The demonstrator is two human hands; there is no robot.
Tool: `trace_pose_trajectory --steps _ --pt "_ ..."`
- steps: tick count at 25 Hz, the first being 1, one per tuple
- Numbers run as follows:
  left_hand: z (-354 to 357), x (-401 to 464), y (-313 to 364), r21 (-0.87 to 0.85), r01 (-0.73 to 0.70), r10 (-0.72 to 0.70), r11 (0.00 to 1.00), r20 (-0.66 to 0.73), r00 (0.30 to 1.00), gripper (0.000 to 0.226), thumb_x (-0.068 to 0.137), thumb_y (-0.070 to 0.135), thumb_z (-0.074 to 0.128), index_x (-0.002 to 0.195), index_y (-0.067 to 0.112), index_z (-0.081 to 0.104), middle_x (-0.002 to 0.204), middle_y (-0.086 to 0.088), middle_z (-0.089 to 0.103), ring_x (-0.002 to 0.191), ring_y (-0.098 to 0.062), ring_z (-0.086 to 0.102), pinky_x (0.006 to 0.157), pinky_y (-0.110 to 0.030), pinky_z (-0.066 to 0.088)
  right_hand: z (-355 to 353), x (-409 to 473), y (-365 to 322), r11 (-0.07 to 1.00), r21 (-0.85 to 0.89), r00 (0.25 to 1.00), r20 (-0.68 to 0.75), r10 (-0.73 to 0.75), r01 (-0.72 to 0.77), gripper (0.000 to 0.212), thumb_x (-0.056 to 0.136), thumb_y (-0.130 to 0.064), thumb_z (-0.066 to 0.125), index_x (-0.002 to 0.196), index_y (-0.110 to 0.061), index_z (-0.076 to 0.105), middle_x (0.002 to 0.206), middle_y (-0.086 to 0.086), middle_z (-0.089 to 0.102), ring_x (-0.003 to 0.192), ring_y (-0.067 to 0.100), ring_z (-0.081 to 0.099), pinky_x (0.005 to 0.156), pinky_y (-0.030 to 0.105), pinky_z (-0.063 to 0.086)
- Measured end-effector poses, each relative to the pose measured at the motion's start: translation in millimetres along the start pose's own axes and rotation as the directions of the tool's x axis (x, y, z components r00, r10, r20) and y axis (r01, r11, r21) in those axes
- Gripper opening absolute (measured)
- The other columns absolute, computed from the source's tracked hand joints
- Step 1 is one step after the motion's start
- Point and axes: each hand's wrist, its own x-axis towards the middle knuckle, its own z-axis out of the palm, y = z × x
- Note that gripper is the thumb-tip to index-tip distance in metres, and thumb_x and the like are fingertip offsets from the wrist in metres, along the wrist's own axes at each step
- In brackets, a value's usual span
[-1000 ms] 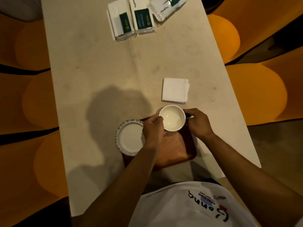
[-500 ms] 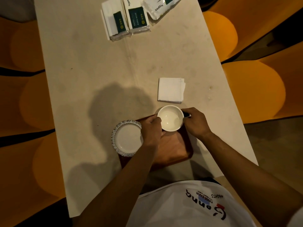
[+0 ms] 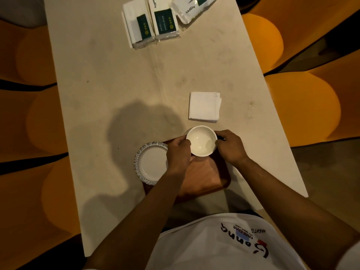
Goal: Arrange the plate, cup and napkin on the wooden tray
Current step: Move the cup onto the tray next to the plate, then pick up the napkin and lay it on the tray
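Note:
A white cup sits at the far end of the wooden tray. My left hand grips its left side and my right hand grips its right side. A white plate with a patterned rim lies at the tray's left edge, partly over it and partly hidden by my left wrist. A folded white napkin lies on the table just beyond the cup, off the tray.
The beige table runs away from me. Three tissue packs lie at its far end. Orange seats flank both long sides. The table's near edge is close to my body.
The cup and both hands hold almost the same place on the tray. The view has shifted slightly as my head moved.

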Motion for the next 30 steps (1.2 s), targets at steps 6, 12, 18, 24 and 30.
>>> trace_pose_trajectory --steps 6,12,18,24,30 --pt "-7.8 3.4 6.6 0.147 -0.043 0.038 0.988 0.035 0.999 0.025 0.089 0.027 0.059 0.113 0.023 0.062 0.099 0.007 0.064 0.089 -0.011 0.06 0.08 -0.04 0.059 -3.4 0.2 -1.6 0.999 0.004 0.999 0.032 -0.04 0.04 0.043 0.088 -0.007 0.052 0.126 -0.021 0.065 0.131 0.005 0.062 0.118 0.023 0.055 0.093 0.025 0.038" --pt "-1.1 33.0 41.9 0.381 -0.184 0.202 0.906 -0.009 0.979 0.025 0.091 0.031 0.055 0.109 0.017 0.066 0.104 -0.001 0.07 0.09 -0.018 0.062 0.075 -0.03 0.047 -21.8 15.2 2.8 0.989 0.135 0.987 -0.138 0.087 -0.068 0.041 0.093 -0.027 0.056 0.133 -0.018 0.058 0.124 0.001 0.061 0.109 0.017 0.059 0.09 0.025 0.043" --pt "25.5 79.7 88.3 0.466 -0.178 0.184 0.867 0.032 0.982 0.027 0.088 0.022 0.061 0.11 0.009 0.07 0.104 -0.003 0.069 0.096 -0.023 0.064 0.091 -0.037 0.054 -25.6 80.1 -3.8 0.872 0.431 0.957 -0.056 0.284 -0.233 0.021 0.069 -0.031 0.052 0.069 -0.015 0.065 0.072 0.008 0.064 0.074 0.027 0.063 0.081 0.05 0.057" --pt "41.2 111.3 86.2 0.417 -0.106 0.083 0.903 0.074 0.994 0.045 0.058 0.029 0.067 0.1 0.012 0.067 0.1 -0.012 0.073 0.095 -0.029 0.068 0.089 -0.046 0.059 -27.9 105.0 -17.7 0.829 0.477 0.943 -0.002 0.334 -0.292 0.023 0.065 -0.034 0.059 0.061 -0.011 0.059 0.065 0.013 0.052 0.064 0.025 0.054 0.067 0.042 0.052" --pt "53.9 88.9 103.3 0.156 0.057 -0.083 0.986 0.166 0.983 0.013 0.084 0.015 0.061 0.088 0.003 0.06 0.062 -0.013 0.049 0.052 -0.024 0.044 0.052 -0.033 0.043 -26.5 117.9 -14.6 0.783 0.537 0.943 0.086 0.321 -0.315 0.04 0.074 -0.015 0.07 0.093 0.019 0.063 0.08 0.026 0.064 0.072 0.03 0.062 0.079 0.047 0.059"
